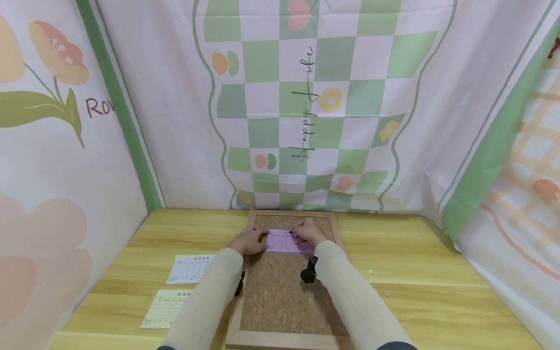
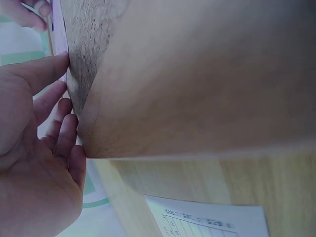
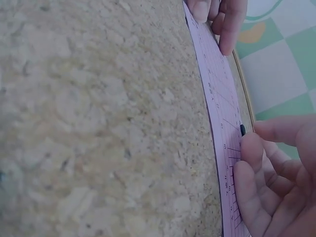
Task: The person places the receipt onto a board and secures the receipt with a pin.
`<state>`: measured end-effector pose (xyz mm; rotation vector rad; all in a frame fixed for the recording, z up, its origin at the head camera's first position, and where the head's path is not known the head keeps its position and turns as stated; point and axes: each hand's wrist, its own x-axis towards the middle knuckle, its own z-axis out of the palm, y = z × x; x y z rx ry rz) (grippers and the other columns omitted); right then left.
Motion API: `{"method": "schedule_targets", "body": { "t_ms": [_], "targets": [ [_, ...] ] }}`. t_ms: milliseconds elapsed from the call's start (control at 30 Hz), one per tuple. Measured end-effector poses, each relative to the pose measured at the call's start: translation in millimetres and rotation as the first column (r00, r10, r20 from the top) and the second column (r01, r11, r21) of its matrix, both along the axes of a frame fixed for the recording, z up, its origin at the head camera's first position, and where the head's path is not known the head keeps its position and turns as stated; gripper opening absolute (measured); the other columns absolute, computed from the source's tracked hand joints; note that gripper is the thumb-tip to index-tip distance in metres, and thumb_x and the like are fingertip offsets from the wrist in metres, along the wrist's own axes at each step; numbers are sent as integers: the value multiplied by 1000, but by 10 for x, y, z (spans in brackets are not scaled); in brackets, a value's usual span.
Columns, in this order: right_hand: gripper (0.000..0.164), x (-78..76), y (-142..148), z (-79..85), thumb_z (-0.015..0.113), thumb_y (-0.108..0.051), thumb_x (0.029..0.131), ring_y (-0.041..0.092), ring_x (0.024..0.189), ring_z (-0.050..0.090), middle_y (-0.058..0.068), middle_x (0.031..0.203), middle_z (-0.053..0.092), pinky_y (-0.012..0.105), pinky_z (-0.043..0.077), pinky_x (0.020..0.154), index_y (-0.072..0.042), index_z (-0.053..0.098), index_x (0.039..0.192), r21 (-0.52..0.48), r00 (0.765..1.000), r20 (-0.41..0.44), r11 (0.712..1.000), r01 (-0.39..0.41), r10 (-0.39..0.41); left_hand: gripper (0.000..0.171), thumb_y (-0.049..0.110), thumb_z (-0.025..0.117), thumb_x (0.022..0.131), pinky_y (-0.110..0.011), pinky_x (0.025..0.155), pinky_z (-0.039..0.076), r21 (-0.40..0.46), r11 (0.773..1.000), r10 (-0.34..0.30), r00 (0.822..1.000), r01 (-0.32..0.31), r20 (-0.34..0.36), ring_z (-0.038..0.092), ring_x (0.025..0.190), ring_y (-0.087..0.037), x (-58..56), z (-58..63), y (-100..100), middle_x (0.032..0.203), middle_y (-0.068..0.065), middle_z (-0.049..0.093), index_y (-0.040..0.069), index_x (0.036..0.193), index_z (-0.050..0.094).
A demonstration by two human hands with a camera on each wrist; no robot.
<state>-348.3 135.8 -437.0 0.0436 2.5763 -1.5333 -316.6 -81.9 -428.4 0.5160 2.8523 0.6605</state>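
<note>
Relaxed, the left grip (image 1: 251, 240) touched the pink slip (image 1: 279, 241); right of it, the right grip (image 1: 309, 233) pinched a dark object (image 3: 242, 130)

The left hand (image 1: 251, 240) touches the left end of a pink slip (image 1: 280, 241) on a corkboard (image 1: 280, 304); the right hand (image 1: 309, 232) pinches a small dark object (image 1: 290, 232) at the slip's far edge. A white sheet (image 1: 188, 270) and, nearer, a yellow sheet (image 1: 163, 309) lie left.

Passage between my sleeves (image 1: 205, 301) over the corkboard (image 1: 280, 306), head view's lower centre; curtain (image 1: 302, 116) barrier across the top.
</note>
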Motion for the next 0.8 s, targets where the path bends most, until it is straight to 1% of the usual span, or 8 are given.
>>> {"method": "schedule_targets", "body": {
  "t_ms": [133,300,367,433,533,600,700,800],
  "targets": [
    [13,19,10,3,60,-6,89,14,60,58,4,68,62,27,49,51,1,68,81,-22,1000,-3,1000,-22,22,47,23,62,100,-52,110,34,8,1000,5,1000,-5,6,38,136,-36,19,1,-5,148,-16,43,12,145,53],
    [17,42,23,27,59,-7,92,15,62,57,5,69,63,29,50,54,-1,64,77,3,998,-2,998,-56,56,47,23,61,101,-51,110,33,0,1000,1,1000,-1,1,37,137,-37,21,-4,-8,148,-18,43,11,146,52],
    [16,44,30,31,59,-7,92,15,63,59,6,71,64,29,51,54,1,66,80,7,998,-6,998,-60,60,47,24,60,101,-51,111,33,-5,1000,-1,1000,1,0,37,137,-37,19,-3,-7,149,-18,42,12,146,52],
    [15,39,44,27,59,-7,92,15,65,61,7,75,66,30,53,55,3,70,88,5,998,-12,998,-62,62,47,24,61,101,-52,111,33,-5,1000,0,1000,0,4,37,137,-38,15,-2,-8,149,-18,42,12,146,52],
    [19,33,73,33,60,-7,90,17,68,63,10,79,68,32,55,57,4,73,98,3,998,-22,998,-66,66,46,25,61,101,-52,110,34,2,1000,5,1000,-5,6,37,137,-37,3,-5,-10,150,-17,41,13,145,53],
    [21,32,93,43,60,-7,90,18,69,63,10,81,68,33,55,58,4,74,100,-1,997,-20,997,-78,78,46,25,61,101,-51,110,34,4,1000,7,1000,-7,8,37,137,-36,-3,-7,-10,150,-17,41,14,145,53],
    [21,39,107,67,59,-8,88,18,68,63,10,80,67,33,55,57,3,73,98,-5,995,-16,995,-99,99,47,25,61,101,-51,110,34,5,1000,8,1000,-8,6,38,136,-36,-8,-11,-10,150,-17,41,14,145,53],
    [22,63,99,100,58,-9,90,18,69,63,9,81,67,32,55,57,3,73,101,19,994,-18,994,-105,105,47,26,62,100,-51,110,34,6,1000,11,1000,-11,12,37,137,-36,-5,-5,-10,150,-16,41,14,146,52]
  ]
}}
